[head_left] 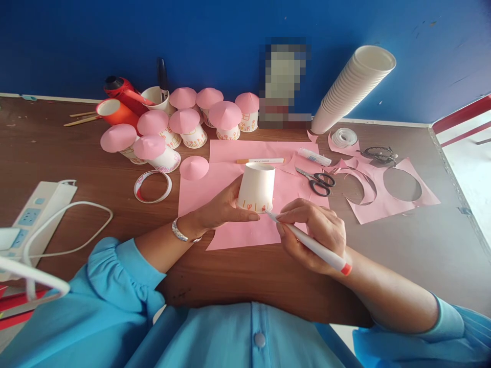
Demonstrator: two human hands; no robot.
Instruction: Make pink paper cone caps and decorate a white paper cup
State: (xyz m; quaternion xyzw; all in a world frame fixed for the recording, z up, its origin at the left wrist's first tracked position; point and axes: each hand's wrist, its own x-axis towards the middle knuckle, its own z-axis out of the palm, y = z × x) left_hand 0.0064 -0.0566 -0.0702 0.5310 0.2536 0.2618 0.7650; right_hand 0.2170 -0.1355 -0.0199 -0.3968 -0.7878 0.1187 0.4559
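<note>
My left hand (226,204) grips a white paper cup (256,186), held upside down above a pink paper sheet (226,235). Small orange and red marks run along the cup's rim. In my right hand (312,232) is a white marker pen (316,248) with a red end, its tip at the drawn rim. Behind the cup lies another marker (264,160) with an orange end. A loose pink paper cone (194,167) rests left of the cup. Black-handled scissors (320,181) lie on the sheet to the right.
Several decorated cups with pink cone tops (225,116) stand at the back left. A roll of tape (152,186) lies before them. A tall stack of cups (355,84) leans on the blue wall. Pink offcuts (418,197) and glasses (379,154) lie right; a power strip (36,214) left.
</note>
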